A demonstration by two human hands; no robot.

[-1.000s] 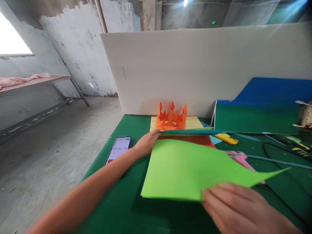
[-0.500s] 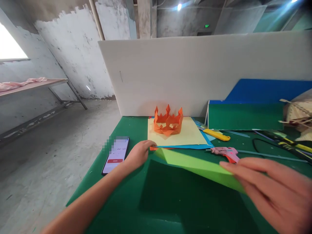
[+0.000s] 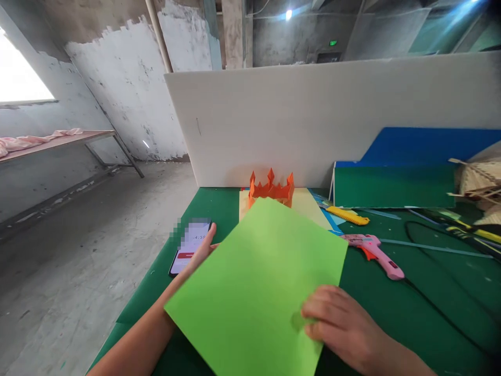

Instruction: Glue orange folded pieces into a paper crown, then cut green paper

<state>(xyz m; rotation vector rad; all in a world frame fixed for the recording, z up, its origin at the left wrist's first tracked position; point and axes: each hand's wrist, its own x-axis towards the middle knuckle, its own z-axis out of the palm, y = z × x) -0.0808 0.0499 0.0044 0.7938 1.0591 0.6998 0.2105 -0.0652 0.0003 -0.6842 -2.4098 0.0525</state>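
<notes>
**Q:** Where is the green sheet (image 3: 254, 282)?

**A:** The right hand (image 3: 340, 324) has its fingers pinched on the sheet's near right edge. The left hand (image 3: 201, 254) has its fingers behind the far left edge, beside a phone (image 3: 187, 245), and I cannot tell their grip.

A makeshift craft workstation in a bare, unfinished industrial room; patchy whitewashed walls (image 3: 117, 78) fill the upper left, rough concrete floor (image 3: 78, 250) the lower left; the green-covered table (image 3: 391, 313) at lower right carries a pink glue gun (image 3: 376, 250), a yellow utility knife (image 3: 346, 215) and coloured paper (image 3: 309, 204); a white foam board (image 3: 313, 120) screens it across the centre.
</notes>
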